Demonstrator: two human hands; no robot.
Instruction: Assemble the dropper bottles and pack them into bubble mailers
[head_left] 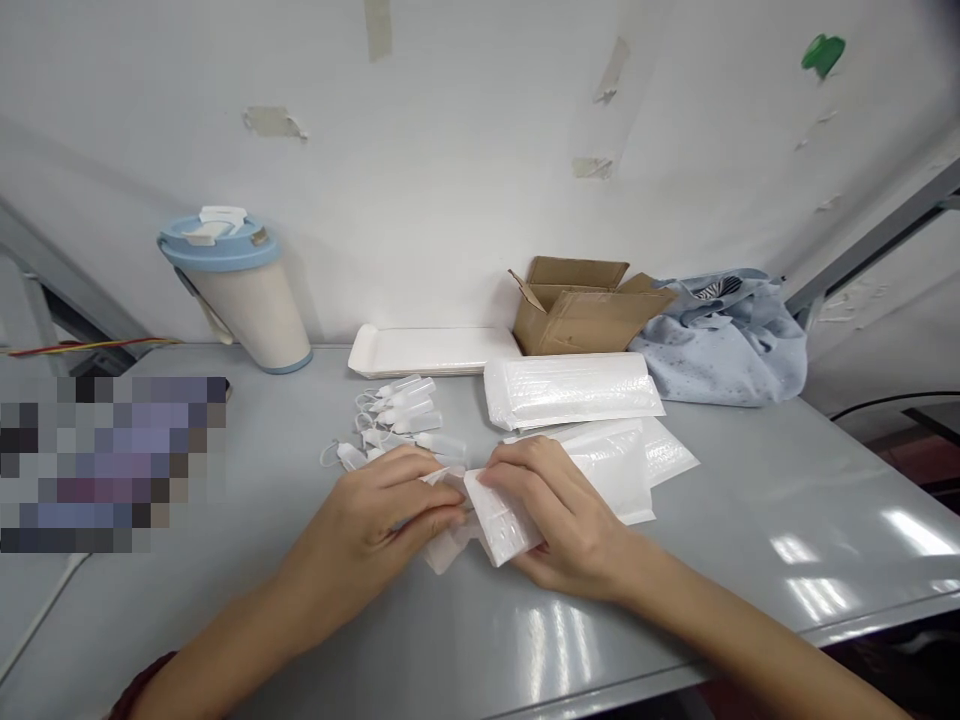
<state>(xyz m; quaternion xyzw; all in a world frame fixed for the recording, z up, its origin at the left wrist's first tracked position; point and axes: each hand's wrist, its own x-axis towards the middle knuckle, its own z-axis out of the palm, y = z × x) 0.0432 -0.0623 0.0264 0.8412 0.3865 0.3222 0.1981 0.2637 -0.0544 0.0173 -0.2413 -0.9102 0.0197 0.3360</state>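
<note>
A small white bubble mailer (504,528) is held between my two hands above the grey table. My right hand (559,515) is closed around its body, with the thumb and fingers on its upper edge. My left hand (397,505) pinches the thin, partly see-through flap (448,545) at the mailer's left end. Whether a separate strip lies in that pinch I cannot tell. Just behind my left hand lie several small clear squeeze bottles (409,405) with white caps. More white bubble mailers (577,385) lie behind my right hand, some overlapping.
A stack of flat white mailers (442,350) lies by the wall. Beside it stand an open cardboard box (592,315) and a light blue cloth bag (727,345). A cream tumbler (251,300) with a blue lid is at the back left. A blurred-out device (112,460) lies at the left.
</note>
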